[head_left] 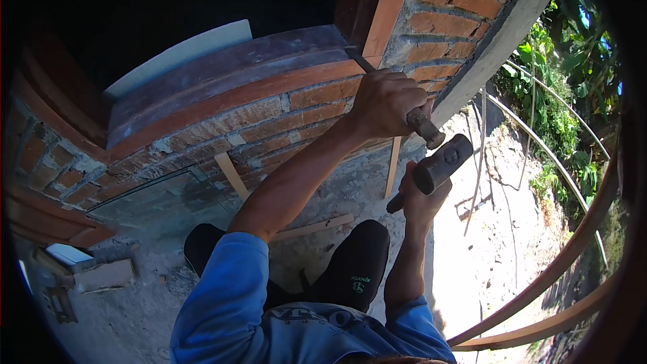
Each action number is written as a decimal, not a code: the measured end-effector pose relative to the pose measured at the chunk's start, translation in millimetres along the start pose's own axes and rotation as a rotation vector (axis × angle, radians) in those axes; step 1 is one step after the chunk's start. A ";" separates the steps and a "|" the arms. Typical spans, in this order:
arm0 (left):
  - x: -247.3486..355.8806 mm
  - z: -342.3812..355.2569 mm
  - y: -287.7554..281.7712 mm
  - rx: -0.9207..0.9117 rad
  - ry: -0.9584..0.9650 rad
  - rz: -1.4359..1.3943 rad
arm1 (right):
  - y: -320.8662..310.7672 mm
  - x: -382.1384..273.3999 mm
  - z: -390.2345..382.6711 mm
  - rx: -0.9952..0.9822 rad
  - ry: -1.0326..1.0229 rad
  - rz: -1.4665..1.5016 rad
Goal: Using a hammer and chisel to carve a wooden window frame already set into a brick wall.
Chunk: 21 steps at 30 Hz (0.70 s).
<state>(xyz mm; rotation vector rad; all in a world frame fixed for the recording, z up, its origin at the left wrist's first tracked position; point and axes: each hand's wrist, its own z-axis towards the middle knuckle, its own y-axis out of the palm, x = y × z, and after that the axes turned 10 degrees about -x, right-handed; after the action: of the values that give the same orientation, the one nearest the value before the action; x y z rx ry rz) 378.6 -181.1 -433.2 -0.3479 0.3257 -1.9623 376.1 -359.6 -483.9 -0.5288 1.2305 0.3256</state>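
Note:
My left hand (387, 101) is closed round a chisel (364, 59), whose blade reaches the right end of the window sill (236, 74), by the foot of the wooden frame post (383, 10). The worn butt of the chisel's handle sticks out below my fist. Just below it, my right hand (426, 202) grips a hammer (441, 165), its metal head a short gap from that butt and its short handle pointing down-left.
A brick wall (310, 121) runs under the sill, with a glass pane (158, 199), leaning wooden strips (229, 172) and a broken slab (104, 276) below. Curved-looking timbers (559, 313), thin poles, sunlit ground and leafy plants lie at the right.

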 end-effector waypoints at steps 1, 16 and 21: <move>-0.8 4.2 -2.2 -0.033 -0.032 -0.031 | -3.2 0.4 -1.2 -0.017 -0.035 0.029; 12.0 -24.1 -10.5 -0.499 0.310 0.212 | -39.1 53.0 -86.5 0.171 0.200 0.184; 35.4 -22.1 -46.9 -0.124 0.115 0.148 | -26.8 38.3 -99.1 0.077 0.207 0.228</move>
<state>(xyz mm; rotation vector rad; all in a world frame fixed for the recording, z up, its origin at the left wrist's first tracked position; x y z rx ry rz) 317.1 -193.4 -432.4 -0.2831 0.5347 -1.8240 322.0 -438.0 -538.2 -0.3617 1.5024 0.4218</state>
